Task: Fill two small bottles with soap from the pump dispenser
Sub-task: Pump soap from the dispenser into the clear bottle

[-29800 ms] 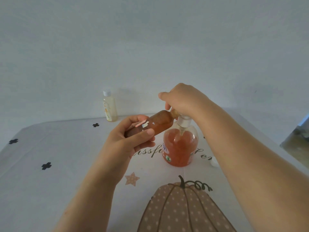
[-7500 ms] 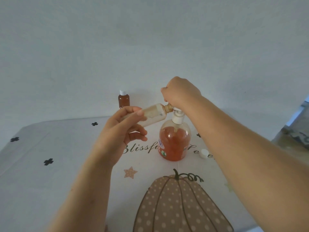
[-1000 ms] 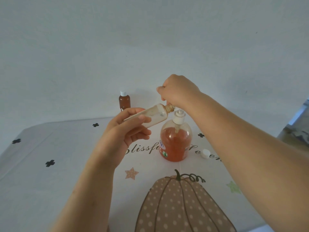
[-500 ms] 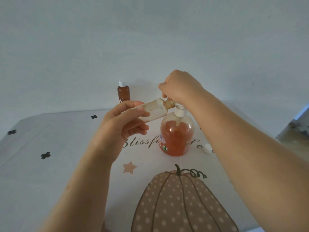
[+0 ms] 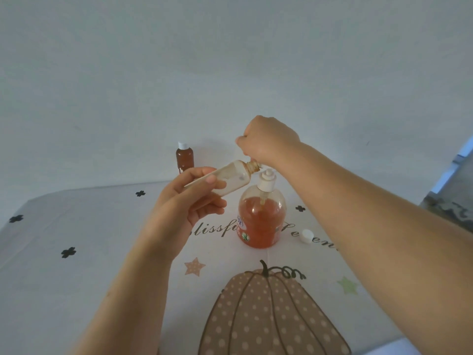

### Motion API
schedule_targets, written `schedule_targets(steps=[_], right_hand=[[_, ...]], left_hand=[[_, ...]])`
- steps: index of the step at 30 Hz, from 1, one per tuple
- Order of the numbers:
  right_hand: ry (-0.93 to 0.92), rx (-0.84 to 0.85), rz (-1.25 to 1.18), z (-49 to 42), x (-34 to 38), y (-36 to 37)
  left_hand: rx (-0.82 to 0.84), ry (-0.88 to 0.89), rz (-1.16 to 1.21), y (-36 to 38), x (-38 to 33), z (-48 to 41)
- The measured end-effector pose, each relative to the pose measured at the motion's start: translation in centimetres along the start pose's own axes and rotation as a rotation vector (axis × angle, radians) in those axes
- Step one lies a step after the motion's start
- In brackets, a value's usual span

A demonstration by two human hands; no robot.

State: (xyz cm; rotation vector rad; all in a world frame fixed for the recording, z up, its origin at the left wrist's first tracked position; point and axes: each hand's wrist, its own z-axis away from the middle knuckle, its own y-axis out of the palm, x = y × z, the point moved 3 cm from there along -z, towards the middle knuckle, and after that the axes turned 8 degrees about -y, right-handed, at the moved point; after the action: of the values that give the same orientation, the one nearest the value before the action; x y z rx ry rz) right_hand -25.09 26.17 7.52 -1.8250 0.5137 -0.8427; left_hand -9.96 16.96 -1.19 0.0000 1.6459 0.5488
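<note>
My left hand point(image 5: 186, 201) grips a small clear bottle point(image 5: 231, 179), tilted almost flat, with its open neck against the spout of the pump dispenser point(image 5: 261, 216). The dispenser is a round clear bottle about half full of orange soap, standing on the tablecloth. My right hand point(image 5: 266, 140) is curled over the pump head and hides it; the white pump stem shows below. A second small bottle point(image 5: 184, 156), filled with brown-orange soap and closed with a white cap, stands at the table's far edge by the wall.
A loose white cap point(image 5: 306, 236) lies on the tablecloth point(image 5: 76, 252) to the right of the dispenser. The cloth has a pumpkin print point(image 5: 271, 316) near me and black crosses. A plain wall rises right behind the table.
The pump stem has risen out of the dispenser since half a second ago, and my right hand has come up with it. The clear bottle stays at the spout.
</note>
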Motion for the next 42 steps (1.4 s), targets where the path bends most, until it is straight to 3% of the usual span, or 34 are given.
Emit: schedule_targets(steps=[19, 29, 37, 42], right_hand=[[0.084, 0.077, -0.058, -1.3, -1.2, 2.6], [0.051, 0.007, -0.078, -0.2, -0.9, 1.4], [-0.001, 0.013, 0.082, -0.2, 0.1, 0.0], [0.007, 0.018, 0.004, -0.1, 0.1, 0.1]], left_hand=[[-0.027, -0.045, -0.067, -1.1, 0.1, -0.7], [-0.022, -0.038, -0.049, -0.7, -0.1, -0.2], [-0.019, 0.001, -0.041, -0.2, -0.5, 0.2], [-0.028, -0.005, -0.034, -0.3, -0.4, 0.1]])
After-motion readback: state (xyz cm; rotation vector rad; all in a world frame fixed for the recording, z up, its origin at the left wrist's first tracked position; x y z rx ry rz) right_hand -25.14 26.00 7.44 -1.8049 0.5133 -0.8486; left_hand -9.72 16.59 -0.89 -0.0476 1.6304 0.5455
